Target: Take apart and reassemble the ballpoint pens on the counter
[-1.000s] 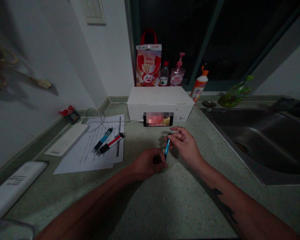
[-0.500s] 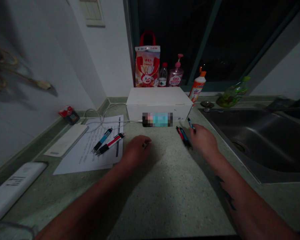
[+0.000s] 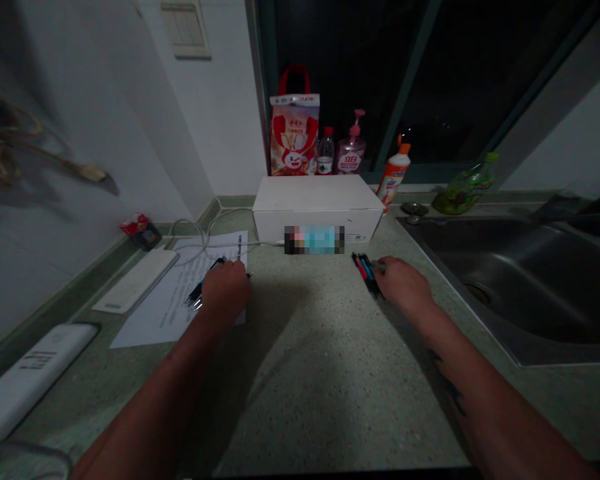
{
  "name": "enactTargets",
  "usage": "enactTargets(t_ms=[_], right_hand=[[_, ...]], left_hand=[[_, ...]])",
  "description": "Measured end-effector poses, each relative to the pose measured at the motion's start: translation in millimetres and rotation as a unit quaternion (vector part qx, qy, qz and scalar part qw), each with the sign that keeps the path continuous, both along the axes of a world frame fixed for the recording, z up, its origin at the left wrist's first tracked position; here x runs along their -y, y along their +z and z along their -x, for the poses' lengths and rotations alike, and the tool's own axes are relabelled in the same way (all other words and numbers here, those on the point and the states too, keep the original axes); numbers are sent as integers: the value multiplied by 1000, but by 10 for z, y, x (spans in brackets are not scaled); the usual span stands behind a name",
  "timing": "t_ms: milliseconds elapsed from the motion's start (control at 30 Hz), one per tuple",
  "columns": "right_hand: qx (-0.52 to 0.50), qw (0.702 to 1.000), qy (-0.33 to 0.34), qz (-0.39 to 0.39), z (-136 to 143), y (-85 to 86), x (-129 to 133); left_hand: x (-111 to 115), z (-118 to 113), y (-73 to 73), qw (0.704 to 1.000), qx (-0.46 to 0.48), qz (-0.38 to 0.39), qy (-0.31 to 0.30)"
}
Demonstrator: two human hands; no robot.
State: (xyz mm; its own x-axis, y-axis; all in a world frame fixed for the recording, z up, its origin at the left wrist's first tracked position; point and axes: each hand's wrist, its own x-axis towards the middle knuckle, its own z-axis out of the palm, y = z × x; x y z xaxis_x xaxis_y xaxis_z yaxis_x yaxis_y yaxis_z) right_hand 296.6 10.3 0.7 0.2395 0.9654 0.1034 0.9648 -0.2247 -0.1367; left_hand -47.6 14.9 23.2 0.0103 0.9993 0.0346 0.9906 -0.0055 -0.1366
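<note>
My left hand (image 3: pixel 226 287) is over the printed paper (image 3: pixel 160 320), its fingers curled down around a pen whose ends show on either side. A blue-and-black pen (image 3: pixel 200 285) lies just left of that hand, partly covered by it. On the right, my right hand (image 3: pixel 405 283) rests low on the counter. Its fingers are bent together against the right side of a row of red, blue and black pens (image 3: pixel 366 273). The fingertips there are partly hidden, and the outermost pen is hard to separate from the rest.
A white box (image 3: pixel 315 193) stands at the back, with a phone (image 3: pixel 315 240) on a cable leaning on it. A steel sink (image 3: pixel 520 353) lies at right. At left are a flat white box (image 3: pixel 135 280) and a white power strip (image 3: pixel 35 373). Bottles (image 3: pixel 350 153) line the windowsill.
My left hand has moved left from mid-counter onto the pens on the paper. My right hand has lowered slightly, and the blue pen it held upright now lies beside the others.
</note>
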Motion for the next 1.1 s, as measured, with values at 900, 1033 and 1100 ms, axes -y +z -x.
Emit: enactTargets(t_ms=[900,1033,1100], right_hand=[[-159,923,349,-40,498,42,203],[-168,898,406,-22,546,24,233],[-158,899,408,-16,599,20,270]], left_hand=[[264,-563,-244,906,372,-41,-199],[251,-560,-268,890,379,-38,-252],[274,-592,-258,880,399,-12,-256]])
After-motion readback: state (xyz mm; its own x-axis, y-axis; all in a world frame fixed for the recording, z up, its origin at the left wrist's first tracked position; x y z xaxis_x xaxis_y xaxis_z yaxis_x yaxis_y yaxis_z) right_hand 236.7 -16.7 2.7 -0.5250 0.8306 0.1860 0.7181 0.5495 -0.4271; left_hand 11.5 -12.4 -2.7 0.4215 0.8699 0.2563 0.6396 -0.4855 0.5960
